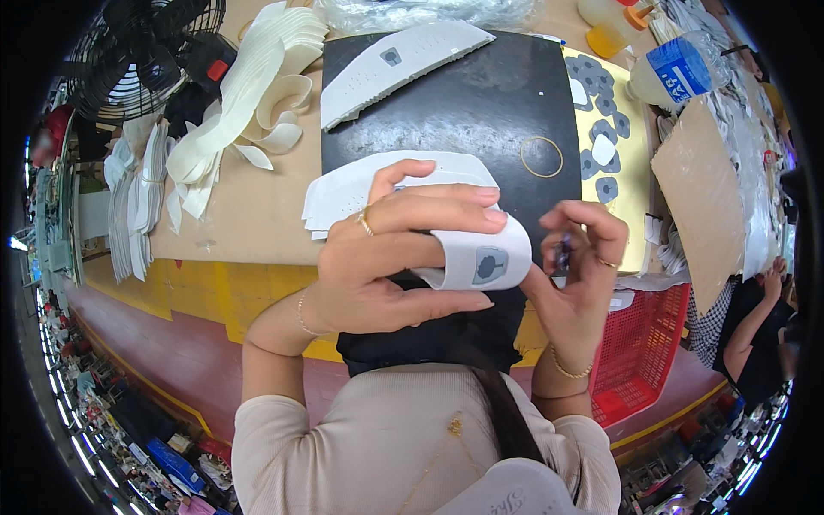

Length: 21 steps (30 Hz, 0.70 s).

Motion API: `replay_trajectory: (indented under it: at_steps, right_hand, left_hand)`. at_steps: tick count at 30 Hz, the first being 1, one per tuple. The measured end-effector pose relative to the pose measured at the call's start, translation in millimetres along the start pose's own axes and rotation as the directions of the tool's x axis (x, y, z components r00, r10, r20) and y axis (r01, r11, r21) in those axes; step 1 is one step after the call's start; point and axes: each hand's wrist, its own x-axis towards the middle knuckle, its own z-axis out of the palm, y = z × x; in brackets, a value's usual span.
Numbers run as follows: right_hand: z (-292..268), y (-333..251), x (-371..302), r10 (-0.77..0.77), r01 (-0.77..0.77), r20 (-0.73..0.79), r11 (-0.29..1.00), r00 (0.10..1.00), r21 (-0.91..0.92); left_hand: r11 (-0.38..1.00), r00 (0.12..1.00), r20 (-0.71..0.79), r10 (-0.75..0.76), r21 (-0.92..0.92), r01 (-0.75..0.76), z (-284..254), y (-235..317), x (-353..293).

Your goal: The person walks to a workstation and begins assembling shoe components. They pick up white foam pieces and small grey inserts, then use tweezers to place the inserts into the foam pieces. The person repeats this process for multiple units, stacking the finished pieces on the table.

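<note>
My left hand (390, 249) grips a white flexible panel (515, 262), bent into a curve, with a grey tree-shaped patch (490, 264) facing up. Its fingers lie over the panel and the thumb is below. At the panel's right end is my right hand (577, 266), fingers curled, with the thumb close to the edge. A small dark thing (562, 253) shows between those fingers, too blurred to name. Just beyond my left hand lies a stack of similar white panels (339, 196), partly hidden by it.
A black board (446, 103) bears another white panel stack (386, 73) and a rubber band (542, 157). Rightward are a gold sheet (631, 206) with grey patches, a bottle (678, 70) and a red basket (639, 352). A fan (142, 51) and cream strips (245, 103) stand left.
</note>
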Motion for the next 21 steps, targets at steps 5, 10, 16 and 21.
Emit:
replay_trajectory:
  at_steps: [5,10,16,21]
  right_hand:
    - [-5.0,-19.8,-6.2,-0.194,0.205,0.093,0.969,0.977,-0.136]
    - [3.2,-23.0,-5.9,-0.236,0.253,0.121,0.955,0.964,-0.155]
    - [5.5,-17.5,-5.2,-0.286,0.301,0.092,0.918,0.954,-0.259]
    - [3.6,-22.9,-4.7,-0.269,0.283,0.091,0.925,0.959,-0.252]
  left_hand:
    - [0.966,0.995,-0.061,0.078,0.253,-0.060,-2.1,1.8,-6.1]
    - [0.939,0.990,-0.081,0.113,0.335,-0.080,-0.9,2.9,-12.9]
    - [0.930,0.991,-0.033,0.127,0.351,-0.108,-3.2,3.9,-15.6]
    - [0.954,0.995,0.006,0.099,0.284,-0.096,-2.3,4.5,-14.1]
